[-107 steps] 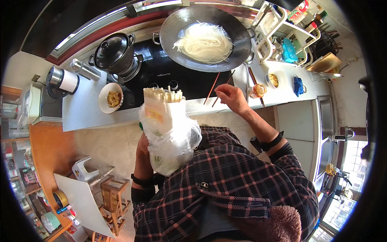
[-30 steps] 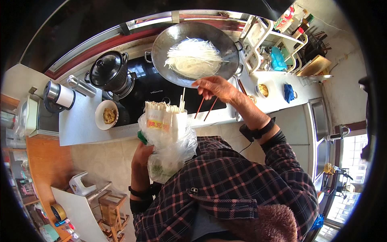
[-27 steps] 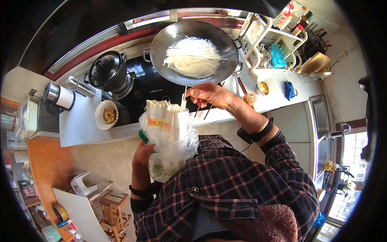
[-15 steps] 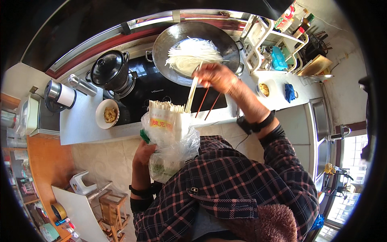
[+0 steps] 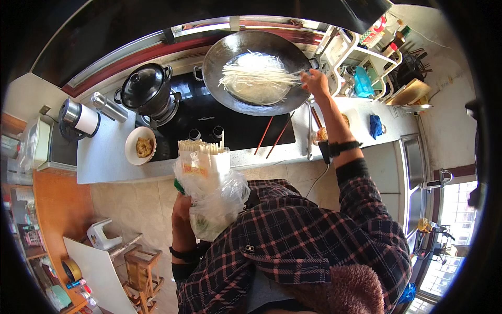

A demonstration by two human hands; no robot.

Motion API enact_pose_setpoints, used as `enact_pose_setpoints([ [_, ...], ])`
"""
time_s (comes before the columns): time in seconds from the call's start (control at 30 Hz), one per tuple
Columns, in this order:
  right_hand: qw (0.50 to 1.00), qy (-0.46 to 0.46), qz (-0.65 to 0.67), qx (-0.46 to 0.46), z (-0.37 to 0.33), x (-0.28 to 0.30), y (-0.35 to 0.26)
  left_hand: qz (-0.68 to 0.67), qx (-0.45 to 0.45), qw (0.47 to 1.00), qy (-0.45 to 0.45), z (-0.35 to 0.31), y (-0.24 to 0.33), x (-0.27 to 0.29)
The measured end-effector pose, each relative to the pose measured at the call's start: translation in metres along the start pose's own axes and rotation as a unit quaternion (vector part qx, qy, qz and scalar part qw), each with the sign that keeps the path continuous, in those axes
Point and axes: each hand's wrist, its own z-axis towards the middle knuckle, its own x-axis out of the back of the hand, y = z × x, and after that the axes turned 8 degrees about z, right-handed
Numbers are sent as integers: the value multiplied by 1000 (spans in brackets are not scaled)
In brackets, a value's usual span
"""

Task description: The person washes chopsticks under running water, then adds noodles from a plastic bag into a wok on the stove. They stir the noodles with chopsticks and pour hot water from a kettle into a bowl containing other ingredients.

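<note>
Bright daylight, high contrast. Window (image 5: pixel 460 215) at 4 o'clock clips to white; noodles (image 5: pixel 257 78) at 12 glare hard, washing out strands. White wrapper (image 5: pixel 217 167) near centre, toward 9, also overexposed. Hood (image 5: pixel 157 34) at 11 sits near-black. Fisheye: black rim all round, counter (image 5: pixel 102 154) edge bows, shelves (image 5: pixel 36 256) at 8 go soft and stretched.

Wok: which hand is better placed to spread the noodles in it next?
Probably the right hand: it is at the right edge of the wok, close to the noodles. The left hand holds the bag, farther from the wok.
</note>
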Motion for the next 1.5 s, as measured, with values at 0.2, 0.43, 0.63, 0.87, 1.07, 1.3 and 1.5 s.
enact_pose_setpoints([
  [0.2,976,-189,107,26,-96,-9,10,-129,18,989,71,-20,-29,12],
  [0.43,725,-656,190,-94,-207,-56,-9,-167,-84,968,167,-58,-71,-41],
  [0.63,489,-830,249,-101,-272,-92,-35,-221,-181,920,270,-135,-129,-79],
  [0.87,537,-837,49,-98,-402,-123,-55,-253,-314,850,338,-251,-196,-104],
  [1.07,355,-922,-36,-152,-575,-168,-47,-237,-378,750,488,-364,-218,-129],
  [1.3,395,-907,145,11,-782,-194,-136,-278,-424,684,525,-513,-260,-149],
  [1.5,256,-932,232,111,-933,-167,-181,-293,-475,607,566,-581,-282,-129],
])
